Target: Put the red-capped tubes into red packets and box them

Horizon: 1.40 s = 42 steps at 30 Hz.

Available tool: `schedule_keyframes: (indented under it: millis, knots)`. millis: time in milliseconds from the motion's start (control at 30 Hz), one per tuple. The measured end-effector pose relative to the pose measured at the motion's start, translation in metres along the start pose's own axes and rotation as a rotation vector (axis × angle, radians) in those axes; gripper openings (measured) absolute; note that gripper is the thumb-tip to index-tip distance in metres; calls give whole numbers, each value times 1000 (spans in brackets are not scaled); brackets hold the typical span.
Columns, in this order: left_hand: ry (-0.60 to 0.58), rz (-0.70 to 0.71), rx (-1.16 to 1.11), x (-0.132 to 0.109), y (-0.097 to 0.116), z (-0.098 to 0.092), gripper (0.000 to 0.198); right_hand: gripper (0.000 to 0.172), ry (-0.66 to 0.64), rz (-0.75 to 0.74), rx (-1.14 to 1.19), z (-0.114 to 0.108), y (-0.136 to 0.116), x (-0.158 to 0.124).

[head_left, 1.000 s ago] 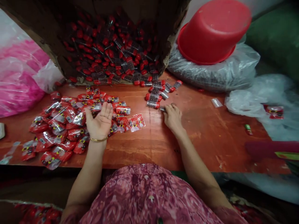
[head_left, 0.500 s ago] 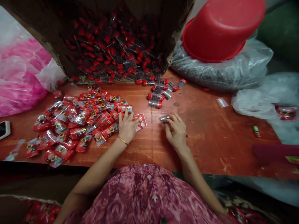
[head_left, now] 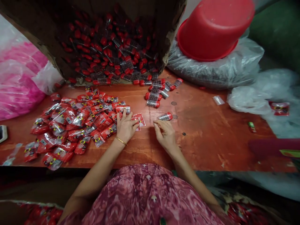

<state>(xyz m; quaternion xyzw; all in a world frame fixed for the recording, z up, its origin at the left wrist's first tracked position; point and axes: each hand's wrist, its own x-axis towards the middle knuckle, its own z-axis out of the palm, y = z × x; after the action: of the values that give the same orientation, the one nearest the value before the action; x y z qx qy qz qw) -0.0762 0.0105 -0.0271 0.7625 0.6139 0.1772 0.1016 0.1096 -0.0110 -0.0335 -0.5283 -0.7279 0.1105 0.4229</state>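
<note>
My left hand (head_left: 126, 127), with a gold-coloured bangle at the wrist, has its fingers spread at the right edge of a heap of red printed plastic packets (head_left: 81, 114). Its thumb side is by a flat red printed packet (head_left: 141, 118), partly covered by the fingers. To the right, my right hand (head_left: 166, 135) has its thumb and forefinger drawn close, with nothing visible between them. Just beyond its fingers a small clear tube with a red cap (head_left: 165, 116) and dark contents lies on its side on the table (head_left: 211, 131).
A cardboard box (head_left: 165, 59) full of red-capped tubes lies open at the back, with several tubes (head_left: 153, 96) outside it. A red tub (head_left: 215, 31) sits on a filled clear bag (head_left: 211, 72). Pink-filled bags (head_left: 21, 81) stand left; a phone (head_left: 2, 133) lies at the left edge.
My right hand has let go of the tube and moved left and a little nearer to me; the tube now lies on the table. My left hand stays by the flat packet. The view has shifted slightly.
</note>
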Motion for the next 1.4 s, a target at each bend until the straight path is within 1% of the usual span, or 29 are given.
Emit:
schedule_keyframes:
  millis: [100,167,233,333,400,500,600,700,767,833,867,900,933,1000,1033,1067,1133,1233,1333,1400]
  knots:
    - [81,-7,-75,-3,-3,7,17,24,-32,21,16,3,1,0]
    - [132,-7,-130,-1,-1,12,17,25,-37,21,26,5,1,1]
    - [153,-6,-166,3,2,14,19,25,-40,19,35,7,1,1]
    - [155,-9,-179,11,8,10,21,24,-31,40,55,6,1,-2]
    - [185,-31,-186,14,14,3,21,23,-16,97,103,5,1,-5]
    - [239,-73,-233,14,26,-10,21,26,-5,278,309,5,-3,-4]
    - [256,-64,-294,12,41,-21,20,33,-90,449,605,6,-13,5]
    - [267,-44,-339,9,50,-24,17,31,-195,501,780,9,-25,16]
    - [303,-80,-398,7,50,-22,16,30,-187,509,808,11,-29,20]
    - [354,-189,-523,4,46,-19,27,29,-139,516,781,13,-29,20]
    - [350,-264,-621,1,44,-18,33,29,-114,516,749,14,-28,18]
    - [303,-338,-743,-1,42,-18,36,28,-90,508,706,14,-27,17]
    - [213,-402,-882,-3,41,-17,35,29,-71,492,658,15,-25,15]
    - [-6,-508,-1159,-8,42,-17,36,32,-43,450,568,15,-23,12]
    - [-84,-554,-1272,-10,44,-18,37,33,-35,426,535,15,-23,11]
    - [-120,-599,-1361,-12,47,-19,38,34,-32,405,510,16,-23,11]
    - [-115,-688,-1470,-13,53,-22,38,33,-41,371,482,16,-23,11]
    - [-135,-758,-1525,-12,59,-25,40,28,-54,329,453,17,-24,12]
    - [-122,-811,-1532,-9,58,-24,41,28,-69,299,430,18,-25,12]
    - [-156,-855,-1559,-6,55,-22,41,31,-84,284,415,19,-24,11]
